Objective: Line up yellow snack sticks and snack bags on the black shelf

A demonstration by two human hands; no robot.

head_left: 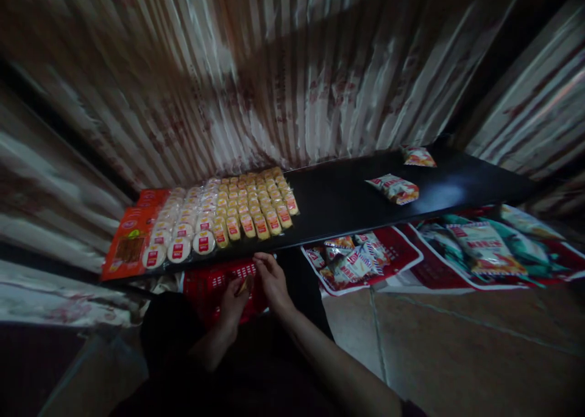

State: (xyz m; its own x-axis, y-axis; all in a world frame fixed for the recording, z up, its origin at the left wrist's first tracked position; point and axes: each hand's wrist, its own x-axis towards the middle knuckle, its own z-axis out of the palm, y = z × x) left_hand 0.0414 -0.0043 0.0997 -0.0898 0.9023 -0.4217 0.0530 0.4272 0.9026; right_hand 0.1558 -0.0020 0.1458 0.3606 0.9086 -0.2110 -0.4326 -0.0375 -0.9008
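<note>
My left hand (pixel 232 301) is closed around a small yellowish-brown piece (pixel 244 285), perhaps a wrapped snack; the fingers hide most of it. Beside it, just below the shelf's front edge, my right hand (pixel 273 283) has its fingertips drawn together, and whatever is between them is hidden. Beneath both hands lies a red plastic basket (pixel 203 292). On the black shelf (pixel 320 206) above stand rows of yellow wrapped snacks (pixel 247 224). Left of those are rows of round white packaged snacks (pixel 178 249) with red labels.
Flat orange-red packets (pixel 129 246) lie at the shelf's left end. Farther right on it rest two snack bags, one nearer (pixel 395 189) and one farther back (pixel 419 156). Two red baskets, one nearer (pixel 406 261) and one farther right (pixel 567 264), hold more bags below. Corrugated sheeting (pixel 274 69) hangs behind.
</note>
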